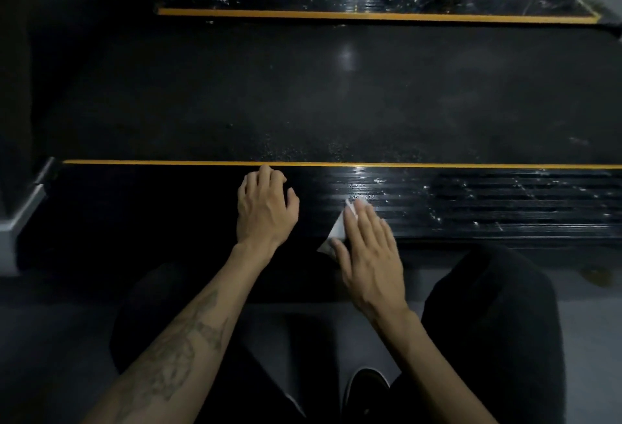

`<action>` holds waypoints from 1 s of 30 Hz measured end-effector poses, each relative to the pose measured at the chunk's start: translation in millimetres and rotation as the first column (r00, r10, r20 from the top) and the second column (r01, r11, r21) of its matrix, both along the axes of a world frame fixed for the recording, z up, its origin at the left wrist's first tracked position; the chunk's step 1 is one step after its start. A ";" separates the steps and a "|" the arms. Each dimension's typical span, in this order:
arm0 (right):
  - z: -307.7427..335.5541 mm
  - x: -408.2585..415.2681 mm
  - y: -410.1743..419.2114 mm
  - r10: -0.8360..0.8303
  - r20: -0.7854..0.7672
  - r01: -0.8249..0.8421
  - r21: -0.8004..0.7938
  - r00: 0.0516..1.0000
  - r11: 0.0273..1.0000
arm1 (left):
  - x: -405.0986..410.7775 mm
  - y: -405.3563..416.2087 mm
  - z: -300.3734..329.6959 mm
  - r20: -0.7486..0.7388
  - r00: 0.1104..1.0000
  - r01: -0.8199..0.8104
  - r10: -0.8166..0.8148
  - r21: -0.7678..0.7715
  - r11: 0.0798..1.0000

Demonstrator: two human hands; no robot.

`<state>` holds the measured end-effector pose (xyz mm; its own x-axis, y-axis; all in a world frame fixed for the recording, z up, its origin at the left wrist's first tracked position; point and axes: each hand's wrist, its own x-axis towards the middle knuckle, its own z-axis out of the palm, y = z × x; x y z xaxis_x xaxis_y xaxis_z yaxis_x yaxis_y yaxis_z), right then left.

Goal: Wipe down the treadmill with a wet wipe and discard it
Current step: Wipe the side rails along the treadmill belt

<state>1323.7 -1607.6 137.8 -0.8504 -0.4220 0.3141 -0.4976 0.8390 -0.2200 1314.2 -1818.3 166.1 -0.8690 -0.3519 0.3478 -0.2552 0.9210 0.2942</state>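
Mostly hidden wet wipe (pixel 338 228) under flat right hand (pixel 365 255); left hand (pixel 264 210) curled, empty.

On the treadmill's near side rail (pixel 505 201), the left hand (pixel 264 208) rests left of the right hand (pixel 367 255) pressing the wipe (pixel 338 230).

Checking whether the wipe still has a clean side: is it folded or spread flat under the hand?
Cannot tell for sure. The wet wipe shows only a small white wedge beside the flat right hand, which hides the rest.
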 end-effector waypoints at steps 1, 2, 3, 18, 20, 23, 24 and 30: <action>0.9 3.1 -4.4 -0.058 0.013 0.058 -0.024 0.998 0.998 | 0.1 -0.4 -0.7 -0.007 1.000 0.005 -0.005 0.003 1.000; 1.9 8.1 -12.5 -0.074 0.025 0.075 -0.045 0.997 0.996 | 0.1 -0.5 -1.4 -0.013 1.000 0.014 -0.014 0.005 1.000; 2.6 14.0 -21.8 -0.043 0.035 0.045 -0.053 0.998 0.998 | 0.2 -0.6 -2.2 -0.018 1.000 0.025 -0.025 0.007 1.000; 6.0 14.7 -30.4 0.160 0.002 -0.160 0.010 0.987 0.987 | -3.8 -1.5 -5.0 -0.037 0.999 0.035 -0.034 0.028 0.999; 4.8 4.6 -15.6 0.211 -0.010 -0.210 0.060 0.977 0.976 | -3.4 -1.8 -5.6 -0.039 0.998 0.044 -0.043 0.026 0.999; 3.2 -9.1 1.4 0.015 0.022 -0.016 0.066 1.000 0.998 | -3.4 -1.8 -6.0 -0.033 0.999 0.041 -0.040 0.023 0.999; 3.7 -9.1 -2.2 -0.069 0.041 0.067 0.046 0.997 0.997 | -3.8 -1.5 -5.8 -0.033 0.999 0.038 -0.037 0.024 0.999; 7.7 -1.3 -35.3 0.112 0.071 -0.116 0.051 0.991 0.992 | -4.0 -1.1 -4.7 -0.032 0.999 0.039 -0.038 0.032 0.999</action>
<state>1322.4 -1642.9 145.6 -0.8143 -0.5325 0.2311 -0.5763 0.7895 -0.2112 1310.1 -1819.4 161.4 -0.8708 -0.3304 0.3641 -0.2102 0.9196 0.3318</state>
